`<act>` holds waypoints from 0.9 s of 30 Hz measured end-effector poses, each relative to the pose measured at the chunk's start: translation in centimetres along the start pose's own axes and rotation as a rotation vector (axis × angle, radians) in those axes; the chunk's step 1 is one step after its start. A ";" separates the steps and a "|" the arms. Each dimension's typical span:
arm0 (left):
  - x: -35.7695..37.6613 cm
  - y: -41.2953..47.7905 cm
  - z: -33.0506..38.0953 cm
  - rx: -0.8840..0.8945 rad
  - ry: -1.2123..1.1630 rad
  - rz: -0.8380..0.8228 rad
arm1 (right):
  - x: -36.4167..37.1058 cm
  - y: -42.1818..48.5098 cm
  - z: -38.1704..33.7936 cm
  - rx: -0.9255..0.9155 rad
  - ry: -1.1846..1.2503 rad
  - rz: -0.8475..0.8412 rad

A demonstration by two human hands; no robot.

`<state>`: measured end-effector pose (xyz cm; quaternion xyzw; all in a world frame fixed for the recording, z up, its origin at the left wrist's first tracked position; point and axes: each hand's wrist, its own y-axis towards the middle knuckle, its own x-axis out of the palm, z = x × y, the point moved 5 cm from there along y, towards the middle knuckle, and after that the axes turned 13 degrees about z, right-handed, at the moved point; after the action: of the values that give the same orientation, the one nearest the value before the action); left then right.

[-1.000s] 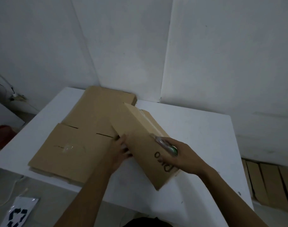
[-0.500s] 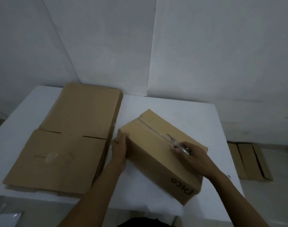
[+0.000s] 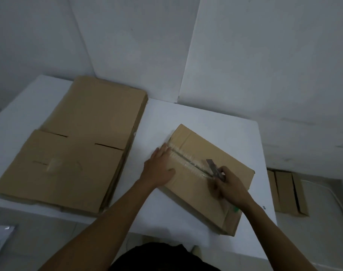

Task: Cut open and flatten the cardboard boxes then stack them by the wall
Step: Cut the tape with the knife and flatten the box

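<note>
A flattened stack (image 3: 84, 145) lies at 9 o'clock on the tabletop (image 3: 166, 118); one sealed box (image 3: 223, 151) sits at 4 o'clock. The left hand (image 3: 159, 169) presses it flat-fingered, and the right hand (image 3: 230, 185) has its grip clamped on the cutter (image 3: 213, 168) at the taped seam (image 3: 186, 160). Slitting, flattening and stacking probably remain.

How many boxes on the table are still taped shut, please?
1. The taped box lies at the table's right, the left hand pressing it, the right hand holding a cutter on its seam. The stack at left is flat; more may be out of view.
</note>
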<state>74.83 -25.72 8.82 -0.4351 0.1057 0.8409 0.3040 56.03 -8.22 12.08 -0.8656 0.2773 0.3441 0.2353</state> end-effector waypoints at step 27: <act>1.0 -0.5 -1.0 -0.123 -0.101 0.126 | 7.6 8.0 -12.4 -0.605 -0.761 -0.083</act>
<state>75.39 -25.35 7.46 -0.4025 0.0655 0.8841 0.2281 61.30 -23.96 12.94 -0.7182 0.0241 0.6917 0.0714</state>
